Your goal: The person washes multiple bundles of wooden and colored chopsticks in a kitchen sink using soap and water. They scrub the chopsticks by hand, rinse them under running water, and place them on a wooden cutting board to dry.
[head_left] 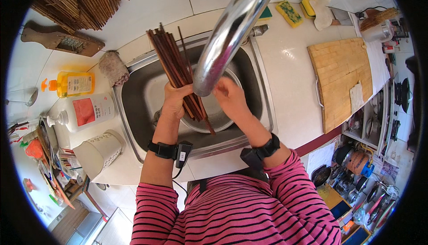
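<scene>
My left hand [176, 100] is closed around a bundle of thin reddish-brown sticks [174, 64], held slanting over a steel sink [140, 111]. One stick [185, 49] stands a little apart from the bundle on its right side. My right hand [230, 96] is just right of the bundle, fingers curled, beside the mouth of the chrome faucet [224, 37]. The faucet hides part of its fingertips, so I cannot tell whether it pinches anything. Under both hands a round metal basin [214, 124] rests in the sink.
Left of the sink are a yellow soap bottle [76, 83], a white pump bottle [88, 111], a rag [113, 68] and a white perforated basket [98, 153]. A wooden cutting board [337, 77] and a sponge [289, 13] lie to the right. Brown stalk brushes [90, 0] stand back left.
</scene>
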### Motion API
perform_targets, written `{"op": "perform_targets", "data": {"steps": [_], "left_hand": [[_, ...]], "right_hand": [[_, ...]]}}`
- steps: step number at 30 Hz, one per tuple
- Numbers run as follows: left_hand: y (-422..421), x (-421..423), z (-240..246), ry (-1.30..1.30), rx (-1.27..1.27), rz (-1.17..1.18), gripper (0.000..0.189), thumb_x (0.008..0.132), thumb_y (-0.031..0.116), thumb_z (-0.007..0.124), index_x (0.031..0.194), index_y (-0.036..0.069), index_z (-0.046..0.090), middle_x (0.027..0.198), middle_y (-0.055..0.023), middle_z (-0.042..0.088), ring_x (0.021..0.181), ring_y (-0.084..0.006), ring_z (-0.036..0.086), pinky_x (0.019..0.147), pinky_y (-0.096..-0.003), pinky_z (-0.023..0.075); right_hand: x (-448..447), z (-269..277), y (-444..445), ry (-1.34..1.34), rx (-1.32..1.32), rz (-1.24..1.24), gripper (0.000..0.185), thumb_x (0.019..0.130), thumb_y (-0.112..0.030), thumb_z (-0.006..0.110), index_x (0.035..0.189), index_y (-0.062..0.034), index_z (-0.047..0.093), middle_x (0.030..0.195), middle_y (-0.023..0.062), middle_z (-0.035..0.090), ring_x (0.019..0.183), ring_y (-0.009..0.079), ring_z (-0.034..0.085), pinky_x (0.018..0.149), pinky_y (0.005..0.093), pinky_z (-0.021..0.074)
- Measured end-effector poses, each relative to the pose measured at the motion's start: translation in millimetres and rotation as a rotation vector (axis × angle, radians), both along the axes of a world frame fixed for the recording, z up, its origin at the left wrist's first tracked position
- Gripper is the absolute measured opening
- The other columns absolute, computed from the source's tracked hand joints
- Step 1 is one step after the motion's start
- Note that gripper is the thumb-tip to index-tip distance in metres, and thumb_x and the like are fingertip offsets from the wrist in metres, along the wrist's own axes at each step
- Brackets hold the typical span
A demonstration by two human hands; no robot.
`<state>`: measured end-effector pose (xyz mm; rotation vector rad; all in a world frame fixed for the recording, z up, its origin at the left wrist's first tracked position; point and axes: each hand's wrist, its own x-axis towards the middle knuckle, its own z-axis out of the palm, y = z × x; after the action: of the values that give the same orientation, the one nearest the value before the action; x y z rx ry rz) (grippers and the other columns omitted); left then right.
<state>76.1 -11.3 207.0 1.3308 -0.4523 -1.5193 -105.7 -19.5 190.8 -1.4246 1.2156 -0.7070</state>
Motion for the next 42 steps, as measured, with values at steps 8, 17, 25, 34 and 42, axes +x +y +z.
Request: {"op": "perform_targets", "data": {"steps": [8, 17, 25, 34, 42], "left_hand": [[-1.2, 16.3, 17.4, 0.141, -0.119, 0.318, 0.021, 0.073, -0.002, 0.065, 0.093, -0.001, 0.058, 0.079, -0.0117, 0.062, 0.07, -0.024, 0.064, 0.063, -0.0357, 0.0546], [17.8, 82.3, 41.0, 0.317, -0.297, 0.373, 0.029, 0.076, 0.001, 0.061, 0.103, 0.0, 0.053, 0.084, -0.0127, 0.058, 0.078, -0.0248, 0.058, 0.079, -0.0398, 0.0497], [47.0, 71.0, 7.7, -0.154, 0.201, -0.152, 0.038, 0.063, -0.001, 0.07, 0.1, -0.003, 0.059, 0.079, -0.0103, 0.061, 0.067, -0.0232, 0.062, 0.064, -0.0345, 0.0512], [46.5, -4.2, -107.9, -0.394, 0.513, -0.687, 0.042, 0.053, 0.008, 0.076, 0.088, -0.01, 0.063, 0.075, -0.0173, 0.062, 0.065, -0.0262, 0.062, 0.057, -0.0387, 0.049], [52.1, -22.9, -126.3, -0.78, 0.347, -0.791, 0.064, 0.068, 0.029, 0.078, 0.116, -0.007, 0.055, 0.103, -0.0246, 0.063, 0.095, -0.0375, 0.062, 0.082, -0.0403, 0.0493]], "right_hand": [[-6.1, -20.8, 70.9, -0.257, 0.531, 0.163, 0.026, 0.087, -0.008, 0.059, 0.112, -0.001, 0.059, 0.08, 0.0054, 0.06, 0.072, 0.0116, 0.056, 0.068, 0.0257, 0.0473], [-123.6, 29.0, 70.2, 0.035, 0.542, 0.299, 0.016, 0.09, -0.015, 0.057, 0.099, -0.0031, 0.063, 0.068, 0.0003, 0.055, 0.062, 0.0083, 0.052, 0.056, 0.0239, 0.0418], [-163.0, 37.1, 84.2, -0.182, 0.833, 0.067, 0.016, 0.093, -0.017, 0.054, 0.097, -0.0034, 0.063, 0.067, -0.0012, 0.056, 0.058, 0.0056, 0.05, 0.053, 0.0198, 0.0399], [-139.6, 31.9, 92.0, -0.404, 0.986, -0.01, 0.018, 0.094, -0.013, 0.05, 0.101, -0.0005, 0.062, 0.067, 0.0029, 0.059, 0.054, 0.0091, 0.049, 0.05, 0.021, 0.0379], [-119.7, 28.0, 96.8, -0.379, 0.948, -0.029, 0.019, 0.094, -0.014, 0.054, 0.101, 0.0009, 0.062, 0.068, 0.004, 0.059, 0.055, 0.0098, 0.051, 0.05, 0.0207, 0.0396]]}}
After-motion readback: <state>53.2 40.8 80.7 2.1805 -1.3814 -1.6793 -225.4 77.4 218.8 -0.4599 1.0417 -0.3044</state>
